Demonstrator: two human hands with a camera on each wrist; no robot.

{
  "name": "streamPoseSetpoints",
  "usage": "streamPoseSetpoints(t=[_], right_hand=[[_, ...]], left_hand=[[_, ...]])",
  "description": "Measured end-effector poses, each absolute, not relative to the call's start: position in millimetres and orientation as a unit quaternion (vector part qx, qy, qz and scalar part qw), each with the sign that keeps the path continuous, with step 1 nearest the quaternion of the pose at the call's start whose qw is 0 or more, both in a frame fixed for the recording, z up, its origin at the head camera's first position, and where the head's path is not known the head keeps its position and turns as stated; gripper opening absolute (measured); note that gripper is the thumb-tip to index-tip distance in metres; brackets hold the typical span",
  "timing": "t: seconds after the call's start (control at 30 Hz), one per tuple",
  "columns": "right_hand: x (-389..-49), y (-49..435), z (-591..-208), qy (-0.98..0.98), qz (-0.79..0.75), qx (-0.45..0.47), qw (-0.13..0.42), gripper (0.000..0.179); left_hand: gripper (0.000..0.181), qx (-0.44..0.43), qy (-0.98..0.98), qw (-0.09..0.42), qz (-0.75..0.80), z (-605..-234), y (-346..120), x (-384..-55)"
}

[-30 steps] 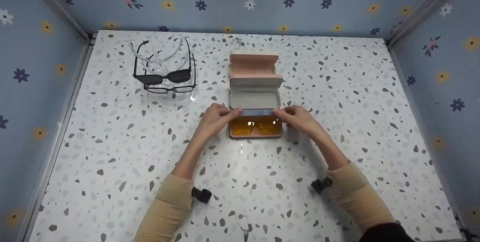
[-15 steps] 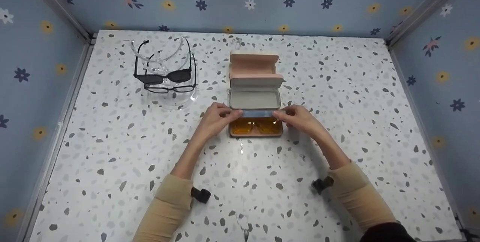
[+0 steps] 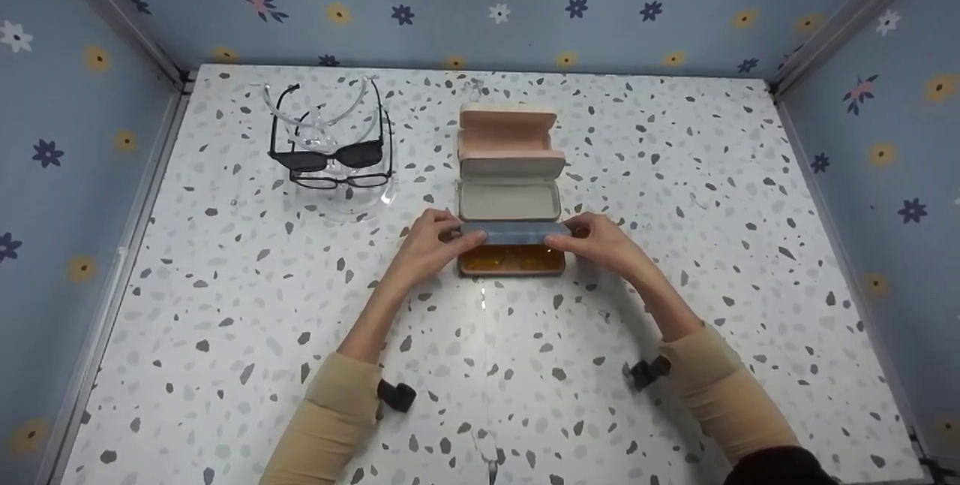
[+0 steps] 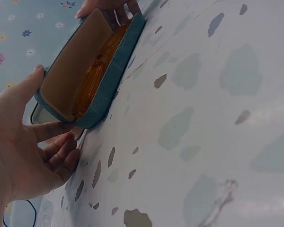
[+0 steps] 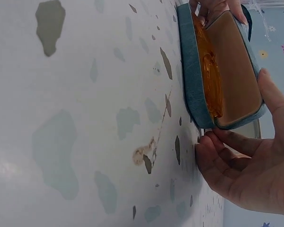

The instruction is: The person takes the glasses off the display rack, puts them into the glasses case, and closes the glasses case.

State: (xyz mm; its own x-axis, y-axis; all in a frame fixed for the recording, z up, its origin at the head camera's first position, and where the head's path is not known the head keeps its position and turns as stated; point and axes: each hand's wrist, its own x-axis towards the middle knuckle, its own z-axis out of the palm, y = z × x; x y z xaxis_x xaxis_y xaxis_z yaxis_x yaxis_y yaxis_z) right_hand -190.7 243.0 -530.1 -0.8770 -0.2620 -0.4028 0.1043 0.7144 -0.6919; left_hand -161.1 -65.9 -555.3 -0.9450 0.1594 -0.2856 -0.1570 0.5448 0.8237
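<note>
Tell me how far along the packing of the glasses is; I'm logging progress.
Done: the orange glasses lie inside the blue case. In hand: the left hand and right hand hold its lid by the ends, half lowered. Left: that lid, two open cases behind, and a pile of glasses.

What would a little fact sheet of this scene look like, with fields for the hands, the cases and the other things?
left hand: holds left end of blue case lid
right hand: holds right end of the lid
blue case: half open, lid tilted over the base
orange glasses: lying inside blue case
pink case: open, behind blue case, looks empty
glasses pile: black and clear frames, back left
table: white, grey speckles
</note>
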Motion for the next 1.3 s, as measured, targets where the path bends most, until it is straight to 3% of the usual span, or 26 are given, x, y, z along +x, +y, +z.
streamPoseSetpoints(t=[1.3], right_hand=[[-187.5,245.9,-538.2,0.912,-0.354,-0.084,0.191,0.073]], left_hand=[[0.084,0.035,0.870,0.157,0.466,-561.9,-71.9,-162.9]])
